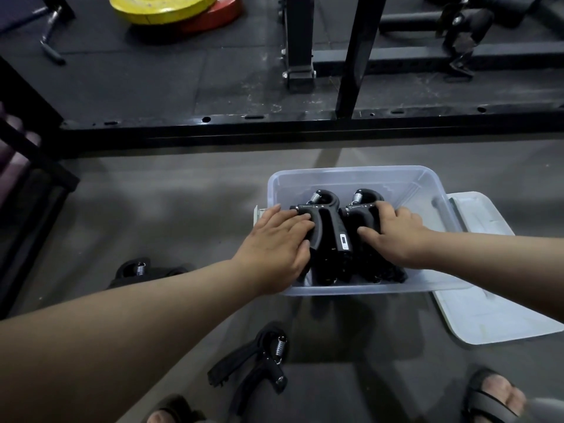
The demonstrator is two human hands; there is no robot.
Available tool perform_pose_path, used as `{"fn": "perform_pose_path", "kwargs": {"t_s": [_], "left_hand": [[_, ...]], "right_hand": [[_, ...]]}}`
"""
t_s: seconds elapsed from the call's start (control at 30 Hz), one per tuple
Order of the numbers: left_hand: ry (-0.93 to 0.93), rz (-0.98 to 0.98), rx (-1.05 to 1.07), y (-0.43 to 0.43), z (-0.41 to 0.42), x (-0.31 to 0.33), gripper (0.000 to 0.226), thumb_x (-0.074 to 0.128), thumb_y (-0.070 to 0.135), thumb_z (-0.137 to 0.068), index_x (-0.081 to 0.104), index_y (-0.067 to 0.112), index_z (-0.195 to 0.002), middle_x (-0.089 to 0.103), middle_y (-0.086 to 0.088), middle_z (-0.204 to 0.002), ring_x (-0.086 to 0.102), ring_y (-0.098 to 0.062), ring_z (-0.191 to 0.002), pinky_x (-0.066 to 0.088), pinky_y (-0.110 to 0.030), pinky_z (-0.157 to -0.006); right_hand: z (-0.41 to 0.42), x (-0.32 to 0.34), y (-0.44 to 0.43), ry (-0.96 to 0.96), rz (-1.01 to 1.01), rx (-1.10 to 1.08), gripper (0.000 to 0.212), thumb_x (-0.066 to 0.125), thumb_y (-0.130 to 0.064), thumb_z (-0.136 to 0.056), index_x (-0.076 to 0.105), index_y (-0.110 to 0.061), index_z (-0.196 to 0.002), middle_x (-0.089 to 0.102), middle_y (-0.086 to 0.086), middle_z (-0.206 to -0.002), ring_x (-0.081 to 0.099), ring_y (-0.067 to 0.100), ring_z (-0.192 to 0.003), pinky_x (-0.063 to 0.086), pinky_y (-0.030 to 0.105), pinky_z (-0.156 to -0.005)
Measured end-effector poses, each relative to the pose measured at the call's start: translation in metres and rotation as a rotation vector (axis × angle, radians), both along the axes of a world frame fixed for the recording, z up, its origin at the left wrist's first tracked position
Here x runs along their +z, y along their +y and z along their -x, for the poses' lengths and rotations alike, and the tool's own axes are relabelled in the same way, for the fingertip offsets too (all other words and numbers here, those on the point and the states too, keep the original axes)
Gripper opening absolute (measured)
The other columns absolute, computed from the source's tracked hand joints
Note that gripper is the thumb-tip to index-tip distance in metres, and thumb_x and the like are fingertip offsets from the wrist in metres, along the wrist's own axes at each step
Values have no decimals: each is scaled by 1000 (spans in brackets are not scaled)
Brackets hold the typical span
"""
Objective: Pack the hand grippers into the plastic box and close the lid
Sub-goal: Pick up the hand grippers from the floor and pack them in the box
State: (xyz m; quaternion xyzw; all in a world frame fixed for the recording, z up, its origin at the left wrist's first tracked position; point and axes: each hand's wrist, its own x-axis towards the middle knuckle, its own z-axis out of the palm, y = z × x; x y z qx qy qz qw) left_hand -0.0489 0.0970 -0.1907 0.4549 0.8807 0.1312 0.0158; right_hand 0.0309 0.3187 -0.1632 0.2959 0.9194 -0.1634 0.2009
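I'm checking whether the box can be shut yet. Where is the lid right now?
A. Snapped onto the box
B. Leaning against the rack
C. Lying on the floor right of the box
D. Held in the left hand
C: the lid lies flat on the floor beside the open plastic box, partly tucked under its right side.

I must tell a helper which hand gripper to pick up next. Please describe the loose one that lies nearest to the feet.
Start at the clear plastic box on the floor. Move toward the camera to the loose black hand gripper between the sandalled feet. Unlike those in the box, it lies alone, its spring on top.
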Motion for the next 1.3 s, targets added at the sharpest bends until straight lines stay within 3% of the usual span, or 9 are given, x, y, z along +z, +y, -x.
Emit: {"fn": "perform_pose_path", "kwargs": {"t_s": [0.23,0.33,0.43,0.6,0.77,0.87,1.03,1.17,1.3], "left_hand": [[-8,2,-1,-1,0,0,52,33,38,-92,53,16,-136,51,1,-143,36,-17,-138,-1,-31,-119],[-34,-25,-6,-2,0,0,49,35,35,-92,53,16,-134,51,1,-143,38,-16,-136,1,-32,-120],[-77,-59,-15,-4,1,2,52,31,36,-91,55,16,-132,53,1,-141,40,-15,-134,4,-32,-121],[-94,-85,-14,-5,2,0,53,31,35,-89,56,15,-130,54,0,-140,42,-15,-134,4,-31,-121],[-102,-173,41,-7,1,-3,53,35,32,-86,55,13,-132,52,-1,-142,41,-18,-135,12,-36,-120],[-122,-217,120,-12,-1,-4,58,33,32,-85,49,15,-138,44,0,-148,35,-16,-138,8,-31,-118],[-101,-184,76,-29,-1,-6,62,31,33,-90,37,13,-148,31,-2,-157,23,-15,-145,12,-37,-120],[-121,-117,67,-52,5,-12,62,27,39,-96,21,15,-154,14,-1,-162,10,-15,-149,13,-38,-120],[-17,15,-33,-88,22,-21,61,32,35,-96,23,15,-153,19,-3,-161,24,-22,-146,27,-43,-114]], "right_hand": [[2,0,0,-10,37,-32,71,41,-59,-92,15,-24,-148,31,19,-144,35,42,-130,31,49,-106],[4,0,-6,24,-71,-31,67,37,-60,-91,23,-23,-145,31,14,-146,34,38,-132,27,49,-107],[6,-2,-12,114,-187,66,66,37,-60,-90,29,-24,-144,22,10,-152,21,31,-140,17,47,-111],[8,-3,-23,130,-146,223,68,35,-57,-92,22,-23,-150,10,7,-160,7,26,-147,10,46,-115],[4,6,-44,230,-92,435,64,36,-50,-96,21,-21,-151,12,4,-160,6,21,-147,8,39,-117],[8,8,-58,267,-67,531,63,38,-47,-97,21,-21,-152,13,0,-160,8,17,-147,7,35,-117],[21,9,-80,352,7,571,59,45,-41,-96,29,-20,-149,21,0,-158,16,18,-145,11,33,-116],[31,6,-96,386,37,590,63,45,-38,-96,23,-17,-152,14,2,-161,12,19,-147,6,31,-117],[38,-2,-111,365,36,631,63,31,-36,-98,13,-13,-154,5,5,-162,5,18,-149,-6,22,-113]]}}
